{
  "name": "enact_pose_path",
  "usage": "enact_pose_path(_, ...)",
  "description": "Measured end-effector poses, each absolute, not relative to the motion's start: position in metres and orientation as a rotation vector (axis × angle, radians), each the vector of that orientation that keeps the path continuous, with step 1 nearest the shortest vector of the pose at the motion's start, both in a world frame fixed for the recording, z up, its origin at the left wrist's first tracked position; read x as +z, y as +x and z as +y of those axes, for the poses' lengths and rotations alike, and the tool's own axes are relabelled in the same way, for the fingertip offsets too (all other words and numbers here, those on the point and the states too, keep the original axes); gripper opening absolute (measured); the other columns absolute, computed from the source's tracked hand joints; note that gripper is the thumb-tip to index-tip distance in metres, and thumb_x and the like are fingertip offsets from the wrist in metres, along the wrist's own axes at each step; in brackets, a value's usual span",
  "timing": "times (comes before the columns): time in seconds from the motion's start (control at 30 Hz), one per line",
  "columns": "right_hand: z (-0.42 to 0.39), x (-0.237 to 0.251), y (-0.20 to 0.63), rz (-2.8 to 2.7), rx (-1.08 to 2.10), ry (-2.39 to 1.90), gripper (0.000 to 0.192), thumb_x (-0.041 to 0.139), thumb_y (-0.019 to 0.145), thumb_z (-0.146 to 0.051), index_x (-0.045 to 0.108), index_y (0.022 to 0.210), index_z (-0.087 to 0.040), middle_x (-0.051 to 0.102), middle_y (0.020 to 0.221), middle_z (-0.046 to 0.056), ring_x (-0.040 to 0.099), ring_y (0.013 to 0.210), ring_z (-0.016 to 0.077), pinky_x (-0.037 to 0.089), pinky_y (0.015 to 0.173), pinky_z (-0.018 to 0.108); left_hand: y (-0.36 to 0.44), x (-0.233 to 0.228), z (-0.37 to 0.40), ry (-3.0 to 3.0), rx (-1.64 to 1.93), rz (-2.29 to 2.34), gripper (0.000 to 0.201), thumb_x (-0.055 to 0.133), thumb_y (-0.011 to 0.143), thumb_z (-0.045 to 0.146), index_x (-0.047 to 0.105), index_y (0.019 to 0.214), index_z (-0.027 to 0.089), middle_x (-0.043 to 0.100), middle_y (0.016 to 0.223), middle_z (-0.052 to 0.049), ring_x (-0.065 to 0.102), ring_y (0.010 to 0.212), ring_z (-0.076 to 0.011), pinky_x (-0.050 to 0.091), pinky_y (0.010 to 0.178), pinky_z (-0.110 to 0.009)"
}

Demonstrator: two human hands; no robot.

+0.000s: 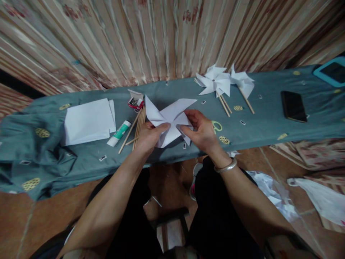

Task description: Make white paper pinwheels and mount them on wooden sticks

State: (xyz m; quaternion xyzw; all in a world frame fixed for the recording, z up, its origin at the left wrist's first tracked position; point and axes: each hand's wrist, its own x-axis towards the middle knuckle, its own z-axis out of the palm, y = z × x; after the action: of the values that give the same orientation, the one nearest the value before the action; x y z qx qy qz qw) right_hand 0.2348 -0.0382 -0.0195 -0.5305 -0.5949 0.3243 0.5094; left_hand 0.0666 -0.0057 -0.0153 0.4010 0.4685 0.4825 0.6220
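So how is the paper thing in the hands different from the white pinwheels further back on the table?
The paper in the hands has no stick; the finished pinwheels have wooden sticks. The left hand and right hand hold it, while the pinwheels lie untouched on the cloth. It looks flatter and more open; theirs are tightly folded. Both are white paper.

No legible text; print on small box (135, 102), glue tube (119, 133) too blurred.

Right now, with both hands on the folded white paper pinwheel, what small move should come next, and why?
Probably press the gathered tips flat at the centre of the white paper pinwheel. The left hand and the right hand both pinch its middle, the blades look loose, and no stick is attached, while the wooden sticks lie beside the left hand.
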Motion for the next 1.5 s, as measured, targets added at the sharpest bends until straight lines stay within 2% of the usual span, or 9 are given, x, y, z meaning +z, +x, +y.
enact_pose_path(0.07, -0.043, -0.017, 0.232, -1.528, 0.481, -1.391, 0.041, 0.069, 0.079, -0.029, 0.056, 0.116, -0.019, 0.068, 0.117, 0.012, 0.066, 0.106, 0.0258, 0.055, 0.093, 0.045, 0.068, -0.015, -0.006, 0.888, 1.117, 1.063, 0.024, 0.082, 0.051, 0.025, 0.072, 0.071, 0.016, 0.074, 0.072, -0.003, 0.065, 0.064, -0.0170, 0.052, 0.063, -0.027)
enact_pose_path(0.2, -0.049, -0.011, 0.227, -1.752, 0.025, -1.370, 0.027, 0.057, 0.089, -0.023, 0.057, 0.115, -0.020, 0.056, 0.137, 0.013, 0.052, 0.129, 0.0268, 0.045, 0.106, 0.050, 0.071, -0.016, -0.007, 0.860, 1.138, 1.022, 0.025, 0.082, 0.051, 0.024, 0.072, 0.073, 0.016, 0.073, 0.073, -0.002, 0.065, 0.066, -0.0168, 0.052, 0.065, -0.027)
enact_pose_path(0.33, -0.049, -0.011, 0.227, -1.854, -0.143, -1.356, 0.017, 0.049, 0.094, -0.019, 0.061, 0.105, -0.021, 0.058, 0.134, 0.011, 0.053, 0.126, 0.0254, 0.046, 0.105, 0.049, 0.073, -0.016, -0.010, 0.861, 1.137, 1.000, 0.028, 0.082, 0.052, 0.025, 0.072, 0.076, 0.017, 0.073, 0.076, -0.002, 0.065, 0.069, -0.0175, 0.052, 0.068, -0.028)
enact_pose_path(0.67, -0.051, -0.007, 0.228, -1.854, -0.201, -1.390, 0.018, 0.049, 0.094, -0.017, 0.065, 0.100, -0.021, 0.065, 0.125, 0.010, 0.059, 0.117, 0.0256, 0.049, 0.101, 0.047, 0.073, -0.014, -0.012, 0.835, 1.038, 1.050, 0.026, 0.081, 0.050, 0.026, 0.071, 0.072, 0.017, 0.072, 0.070, -0.002, 0.064, 0.066, -0.0170, 0.051, 0.063, -0.027)
enact_pose_path(0.87, -0.051, -0.003, 0.232, -1.866, -0.233, -1.382, 0.018, 0.050, 0.095, -0.017, 0.066, 0.099, -0.021, 0.066, 0.122, 0.010, 0.061, 0.114, 0.0244, 0.051, 0.099, 0.044, 0.073, -0.014, -0.013, 0.803, 1.015, 1.039, 0.026, 0.082, 0.049, 0.024, 0.072, 0.072, 0.015, 0.073, 0.071, -0.002, 0.064, 0.064, -0.0154, 0.051, 0.065, -0.026)
enact_pose_path(1.13, -0.056, -0.005, 0.233, -1.975, -0.213, -1.346, 0.024, 0.051, 0.093, -0.015, 0.067, 0.108, -0.023, 0.063, 0.128, 0.009, 0.055, 0.118, 0.0255, 0.049, 0.100, 0.046, 0.073, -0.015, -0.012, 0.818, 1.028, 1.040, 0.029, 0.084, 0.049, 0.025, 0.072, 0.074, 0.015, 0.073, 0.072, -0.003, 0.065, 0.065, -0.0169, 0.052, 0.066, -0.027)
enact_pose_path(1.33, -0.056, -0.005, 0.232, -2.027, -0.234, -1.326, 0.024, 0.052, 0.094, -0.017, 0.069, 0.109, -0.024, 0.068, 0.121, 0.008, 0.056, 0.110, 0.0247, 0.050, 0.094, 0.043, 0.072, -0.016, -0.012, 0.831, 1.058, 1.011, 0.029, 0.082, 0.051, 0.023, 0.072, 0.077, 0.014, 0.073, 0.072, -0.002, 0.066, 0.067, -0.0179, 0.053, 0.069, -0.028)
enact_pose_path(1.5, -0.057, -0.008, 0.231, -2.082, -0.219, -1.313, 0.031, 0.051, 0.094, -0.016, 0.067, 0.118, -0.027, 0.069, 0.118, 0.006, 0.056, 0.109, 0.0245, 0.048, 0.094, 0.044, 0.070, -0.017, -0.011, 0.814, 1.045, 1.012, 0.027, 0.081, 0.051, 0.022, 0.072, 0.075, 0.014, 0.074, 0.075, -0.004, 0.067, 0.068, -0.0194, 0.053, 0.068, -0.029)
